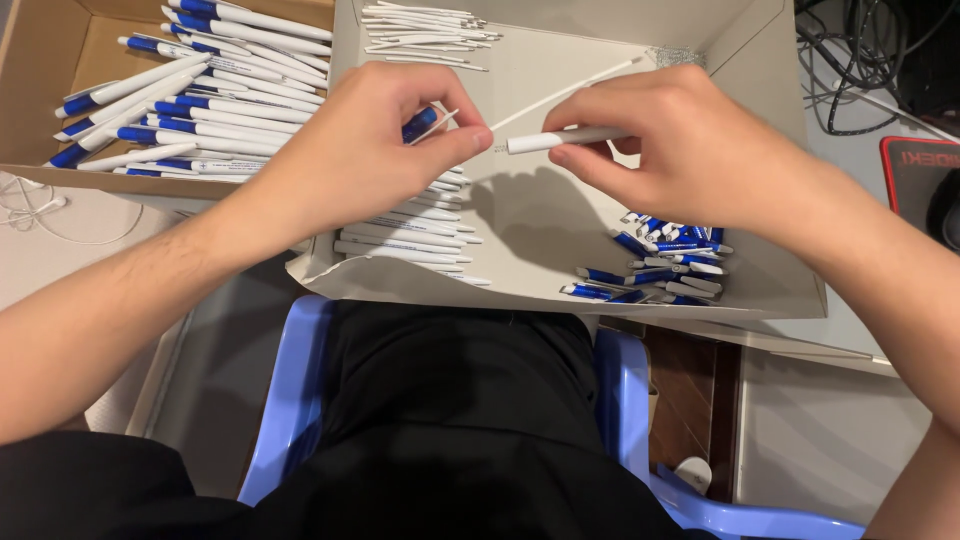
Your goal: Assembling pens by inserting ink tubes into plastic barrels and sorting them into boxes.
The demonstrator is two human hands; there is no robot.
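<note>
At far left, a brown cardboard box [60, 60] holds a heap of finished white pens with blue grips [200, 110], lying loosely across one another. Beside it stands a pale open carton [760, 290]. Inside it, a stack of bare white pen barrels [410, 240] lies at the near left, thin white refills [425, 35] lie at the far left, and a small pile of blue-and-white clip ends [670, 265] lies at the near right.

The left hand [350, 150] hovers over the carton's left half, its thumb and forefinger pinched together on the near end of a slim white refill [570, 90], which slants up and away to the right. A blue part [420, 124] is tucked under its other fingers. The right hand [690, 140] holds a white pen barrel [565, 138] level, thumb beneath and fingers curled above, clamped near its right end; the open tip points left, just beside the left fingertips.

Both parts look very light. The refill is thin and probably bends easily, so a pinch close to its working end seems best. The barrel is stiff, smooth plastic, likely a little slippery; gripping mid-body keeps it steady.
</note>
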